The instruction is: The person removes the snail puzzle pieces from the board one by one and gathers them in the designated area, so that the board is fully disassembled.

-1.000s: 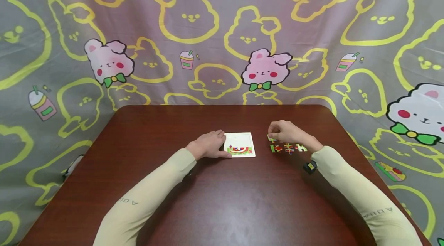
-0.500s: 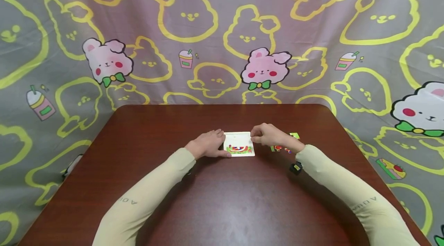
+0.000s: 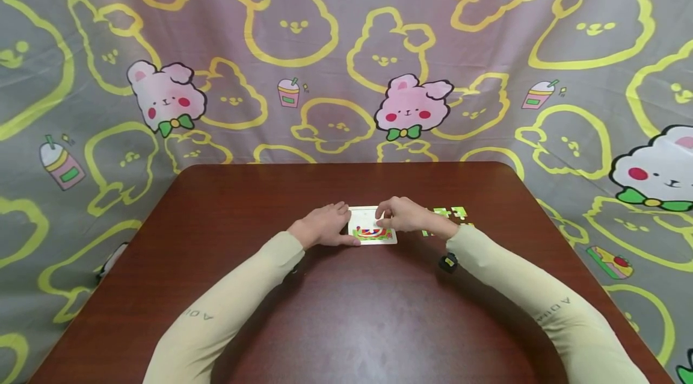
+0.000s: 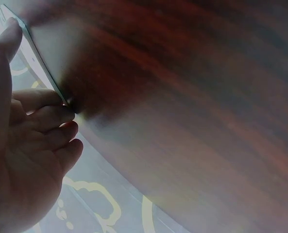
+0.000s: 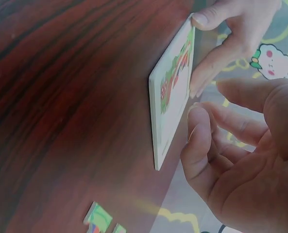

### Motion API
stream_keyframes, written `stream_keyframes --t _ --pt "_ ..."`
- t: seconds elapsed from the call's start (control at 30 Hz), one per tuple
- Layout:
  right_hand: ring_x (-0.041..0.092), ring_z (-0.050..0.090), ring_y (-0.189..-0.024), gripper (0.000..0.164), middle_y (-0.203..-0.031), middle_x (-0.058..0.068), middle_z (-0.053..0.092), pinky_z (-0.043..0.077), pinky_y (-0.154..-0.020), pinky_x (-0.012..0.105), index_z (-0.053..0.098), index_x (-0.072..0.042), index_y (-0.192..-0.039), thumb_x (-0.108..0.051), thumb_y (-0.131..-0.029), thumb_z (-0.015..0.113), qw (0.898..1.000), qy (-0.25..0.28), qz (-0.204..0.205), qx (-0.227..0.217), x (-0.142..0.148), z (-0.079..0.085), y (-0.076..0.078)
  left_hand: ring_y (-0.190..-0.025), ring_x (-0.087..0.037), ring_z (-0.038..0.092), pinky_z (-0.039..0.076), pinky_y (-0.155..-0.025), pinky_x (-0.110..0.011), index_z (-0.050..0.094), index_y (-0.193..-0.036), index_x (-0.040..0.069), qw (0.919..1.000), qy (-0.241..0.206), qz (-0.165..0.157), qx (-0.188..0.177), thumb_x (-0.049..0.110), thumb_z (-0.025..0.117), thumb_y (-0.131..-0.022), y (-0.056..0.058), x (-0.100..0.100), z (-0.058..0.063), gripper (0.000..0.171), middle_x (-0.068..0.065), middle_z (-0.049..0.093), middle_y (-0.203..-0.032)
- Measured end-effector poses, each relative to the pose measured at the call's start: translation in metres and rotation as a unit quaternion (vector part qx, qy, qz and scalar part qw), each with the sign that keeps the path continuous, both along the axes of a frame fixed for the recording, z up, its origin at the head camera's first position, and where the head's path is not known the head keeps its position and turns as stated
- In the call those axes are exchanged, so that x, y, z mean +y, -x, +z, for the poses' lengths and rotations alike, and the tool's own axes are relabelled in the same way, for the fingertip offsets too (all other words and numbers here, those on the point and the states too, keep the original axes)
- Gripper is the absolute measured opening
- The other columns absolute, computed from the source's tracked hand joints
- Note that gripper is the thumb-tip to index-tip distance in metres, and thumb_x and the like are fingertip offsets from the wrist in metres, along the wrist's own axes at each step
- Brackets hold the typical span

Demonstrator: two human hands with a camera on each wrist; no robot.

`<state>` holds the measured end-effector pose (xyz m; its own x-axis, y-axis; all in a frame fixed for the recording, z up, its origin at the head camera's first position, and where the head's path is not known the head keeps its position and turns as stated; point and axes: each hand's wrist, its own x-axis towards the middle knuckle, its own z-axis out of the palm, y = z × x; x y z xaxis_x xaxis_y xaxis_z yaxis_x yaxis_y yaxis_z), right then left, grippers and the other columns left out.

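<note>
A white puzzle tray (image 3: pixel 370 209) lies flat mid-table, with a strip of red, blue and green picture along its near side. My left hand (image 3: pixel 323 226) grips its left end, the thumb at the near corner and the fingers at the far one; the left wrist view shows these fingers bent against the tray's edge. Over the tray's right half, my right hand (image 3: pixel 405 215) pinches a puzzle piece between thumb and fingers, the piece almost wholly hidden by them. In the right wrist view, the thumb (image 5: pixel 245 92) and bent fingers are just off the tray's face.
Several loose green puzzle pieces (image 3: pixel 459 212) lie right of the tray, partly behind my right wrist. The brown table (image 3: pixel 346 318) ends at a patterned curtain (image 3: pixel 325 47) at the back and sides. A small black device (image 3: pixel 448 262) sits at my right wrist.
My right hand has moved left from the loose pieces to over the tray, carrying a puzzle piece. More of the loose pieces now show. My left hand has stayed on the tray.
</note>
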<state>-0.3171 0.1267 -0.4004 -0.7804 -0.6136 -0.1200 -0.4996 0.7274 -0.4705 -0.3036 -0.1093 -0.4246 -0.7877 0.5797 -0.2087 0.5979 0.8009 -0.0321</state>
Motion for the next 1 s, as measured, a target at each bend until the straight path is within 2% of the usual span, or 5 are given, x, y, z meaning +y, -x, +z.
stream_keyframes --t 0.3,0.53,0.63,0.77,1.0 --pt "0.007 0.058 -0.064 0.017 -0.082 0.000 0.073 0.047 -0.060 0.023 0.071 -0.010 -0.101 -0.022 -0.089 0.071 1.000 -0.005 0.020 0.021 -0.011 -0.005 0.000 -0.148 -0.031 0.032 0.029 -0.121 -0.040 0.044 -0.146 0.003 1.0000 -0.007 -0.004 0.002 0.076 0.047 -0.087 0.000 -0.001 0.001 0.093 -0.019 0.038 -0.155" --pt "0.006 0.058 -0.061 0.015 -0.079 -0.001 0.072 0.047 -0.063 0.023 0.071 -0.011 -0.101 -0.022 -0.091 0.068 1.000 -0.008 0.025 0.013 -0.016 -0.009 -0.002 -0.148 -0.030 0.031 0.028 -0.122 -0.039 0.045 -0.145 0.003 0.9999 -0.008 -0.008 0.006 0.074 0.048 -0.088 -0.002 -0.001 0.001 0.091 -0.019 0.039 -0.154" --pt "0.005 0.058 -0.055 0.013 -0.078 -0.001 0.072 0.047 -0.059 0.022 0.071 -0.011 -0.100 -0.020 -0.092 0.068 1.000 -0.003 0.028 -0.003 -0.019 -0.012 -0.002 -0.147 -0.030 0.032 0.028 -0.121 -0.039 0.046 -0.144 0.003 0.9999 -0.007 -0.010 0.010 0.074 0.048 -0.088 -0.002 0.000 0.001 0.090 -0.019 0.040 -0.154" --pt "0.004 0.058 -0.057 0.012 -0.077 -0.002 0.072 0.046 -0.057 0.020 0.070 -0.011 -0.099 -0.020 -0.090 0.069 0.999 -0.005 0.031 -0.005 -0.022 -0.014 -0.004 -0.146 -0.030 0.034 0.030 -0.121 -0.039 0.047 -0.143 0.003 0.9998 -0.004 -0.012 0.014 0.074 0.047 -0.088 -0.001 0.000 0.001 0.090 -0.019 0.041 -0.153" --pt "0.005 0.056 -0.068 0.016 -0.076 -0.002 0.070 0.046 -0.067 0.022 0.069 -0.011 -0.096 -0.021 -0.085 0.073 0.999 -0.005 0.047 0.024 -0.028 -0.017 -0.006 -0.146 -0.031 0.034 0.030 -0.120 -0.040 0.047 -0.143 0.003 0.9999 -0.007 -0.011 0.010 0.073 0.048 -0.088 -0.002 -0.001 0.002 0.089 -0.019 0.041 -0.153"
